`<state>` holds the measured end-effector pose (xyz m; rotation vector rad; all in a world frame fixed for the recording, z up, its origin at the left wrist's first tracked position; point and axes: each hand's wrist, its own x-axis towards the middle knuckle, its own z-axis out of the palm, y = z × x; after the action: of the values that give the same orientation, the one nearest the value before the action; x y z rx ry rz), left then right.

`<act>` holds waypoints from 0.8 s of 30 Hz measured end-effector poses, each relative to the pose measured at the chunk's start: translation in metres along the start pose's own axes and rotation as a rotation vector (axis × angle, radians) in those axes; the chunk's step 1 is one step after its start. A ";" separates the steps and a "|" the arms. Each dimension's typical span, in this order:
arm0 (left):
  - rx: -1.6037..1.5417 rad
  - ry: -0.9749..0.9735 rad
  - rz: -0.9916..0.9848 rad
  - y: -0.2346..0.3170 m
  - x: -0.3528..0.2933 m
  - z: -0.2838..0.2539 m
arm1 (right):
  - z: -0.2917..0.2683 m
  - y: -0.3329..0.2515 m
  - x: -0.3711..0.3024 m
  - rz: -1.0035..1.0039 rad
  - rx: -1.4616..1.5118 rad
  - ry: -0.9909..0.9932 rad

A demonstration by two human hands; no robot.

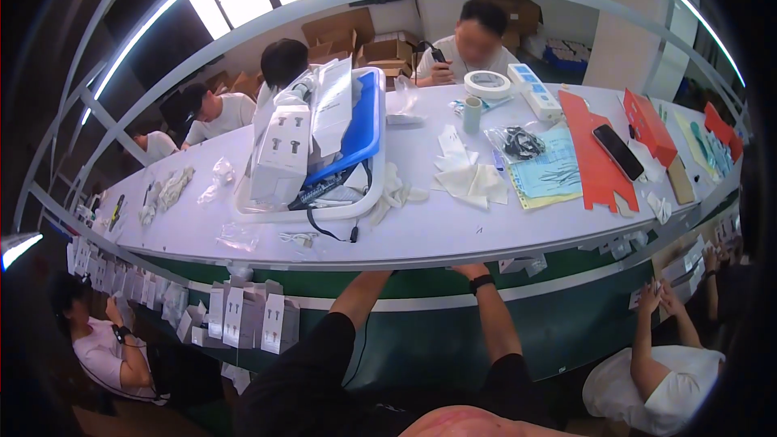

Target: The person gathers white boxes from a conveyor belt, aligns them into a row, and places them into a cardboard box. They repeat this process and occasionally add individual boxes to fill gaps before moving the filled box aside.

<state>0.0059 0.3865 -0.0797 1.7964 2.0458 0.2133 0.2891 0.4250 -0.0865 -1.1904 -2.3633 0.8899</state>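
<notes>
Both of my forearms reach forward over the green work surface [429, 332] and in beneath the raised white shelf [437, 235]. The shelf's front edge hides my left hand, leaving the left forearm [362, 295] and wrist in view. Of my right hand [469, 269], only the back part near the wrist shows, below a black wristband [481, 282]; its fingers are hidden. What either hand touches or holds cannot be seen. A thin black cable [362, 344] runs down beside my left forearm.
On the shelf stand a white tray [324, 212] with a blue bin [360, 125] and white boxes [283, 146], a tape roll [487, 83], a power strip [532, 91], and a phone [617, 152]. Several white cartons [243, 316] stand at left. Co-workers sit on both sides and opposite.
</notes>
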 end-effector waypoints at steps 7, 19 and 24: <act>0.119 0.269 0.141 0.042 -0.143 0.009 | 0.002 -0.067 -0.064 -0.209 -0.315 -0.130; 0.220 0.120 -0.097 0.033 -0.448 0.010 | 0.078 -0.211 -0.256 -0.436 -0.211 -0.292; 0.199 0.226 0.022 0.021 -0.460 0.023 | 0.085 -0.227 -0.263 -0.417 -0.233 -0.263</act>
<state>0.0748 -0.0620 -0.0007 1.9935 2.2735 0.2350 0.2619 0.0779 -0.0043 -0.6352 -2.8426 0.6748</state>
